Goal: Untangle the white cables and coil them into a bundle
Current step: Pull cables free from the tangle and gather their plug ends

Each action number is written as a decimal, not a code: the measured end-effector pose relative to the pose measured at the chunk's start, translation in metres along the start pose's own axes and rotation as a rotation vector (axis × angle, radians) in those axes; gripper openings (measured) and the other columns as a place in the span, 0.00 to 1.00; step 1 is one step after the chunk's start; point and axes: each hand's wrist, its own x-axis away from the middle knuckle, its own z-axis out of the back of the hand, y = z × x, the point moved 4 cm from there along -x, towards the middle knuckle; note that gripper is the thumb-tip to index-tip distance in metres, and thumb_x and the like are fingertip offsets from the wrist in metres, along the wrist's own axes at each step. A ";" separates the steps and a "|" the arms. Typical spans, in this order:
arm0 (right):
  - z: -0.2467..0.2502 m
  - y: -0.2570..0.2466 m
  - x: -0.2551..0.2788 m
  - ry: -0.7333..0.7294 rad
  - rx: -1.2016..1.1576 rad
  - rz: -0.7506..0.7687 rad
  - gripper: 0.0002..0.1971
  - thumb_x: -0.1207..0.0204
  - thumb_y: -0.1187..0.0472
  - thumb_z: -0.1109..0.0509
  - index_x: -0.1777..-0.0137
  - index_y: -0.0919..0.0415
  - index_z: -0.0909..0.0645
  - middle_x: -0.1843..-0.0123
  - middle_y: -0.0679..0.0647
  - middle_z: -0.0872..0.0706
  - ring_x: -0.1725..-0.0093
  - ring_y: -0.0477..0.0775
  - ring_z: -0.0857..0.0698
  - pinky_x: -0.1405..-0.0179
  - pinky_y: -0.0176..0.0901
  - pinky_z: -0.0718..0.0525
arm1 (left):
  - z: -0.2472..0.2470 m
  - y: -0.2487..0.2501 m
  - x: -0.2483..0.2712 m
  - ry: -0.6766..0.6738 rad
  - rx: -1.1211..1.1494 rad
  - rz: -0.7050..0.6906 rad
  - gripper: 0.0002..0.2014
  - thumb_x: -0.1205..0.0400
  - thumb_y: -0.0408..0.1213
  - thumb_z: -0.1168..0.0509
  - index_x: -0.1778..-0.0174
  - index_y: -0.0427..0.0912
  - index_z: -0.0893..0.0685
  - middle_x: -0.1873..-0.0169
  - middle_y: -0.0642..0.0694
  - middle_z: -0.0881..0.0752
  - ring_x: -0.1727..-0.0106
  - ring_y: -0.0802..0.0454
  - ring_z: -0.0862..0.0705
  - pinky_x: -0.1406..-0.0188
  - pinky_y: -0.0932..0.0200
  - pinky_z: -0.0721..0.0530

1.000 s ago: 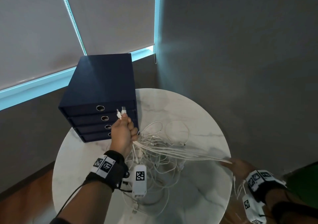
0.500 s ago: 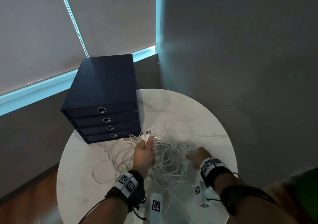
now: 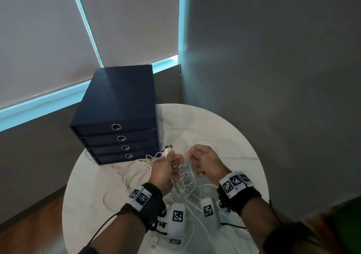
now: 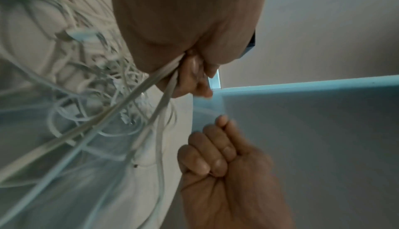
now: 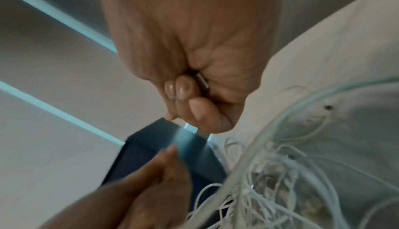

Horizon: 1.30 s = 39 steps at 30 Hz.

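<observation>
Both hands drawn together over white cables (image 3: 136, 175) — left hand (image 3: 164, 170) gripping strands, right hand (image 3: 207, 164) fisted, grip unclear

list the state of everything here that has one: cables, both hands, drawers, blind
white cables: tangled, loose on the table, not coiled
left hand: grips several cable ends
right hand: fingers curled; grip contents unclear
drawer unit: all four drawers closed
roller blind: lowered almost fully

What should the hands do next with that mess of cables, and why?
Probably draw the right hand out along the white cables again: the left hand grips the plug ends, yet loose loops lie tangled on the round table.
</observation>
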 end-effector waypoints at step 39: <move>0.037 0.004 0.050 -0.399 0.444 -0.263 0.13 0.24 0.75 0.43 0.57 0.63 0.17 0.71 0.57 0.21 0.80 0.50 0.28 0.79 0.36 0.30 | 0.004 0.062 0.018 -0.099 -0.147 -0.250 0.15 0.11 0.43 0.39 0.54 0.36 0.13 0.73 0.50 0.19 0.80 0.59 0.35 0.85 0.66 0.40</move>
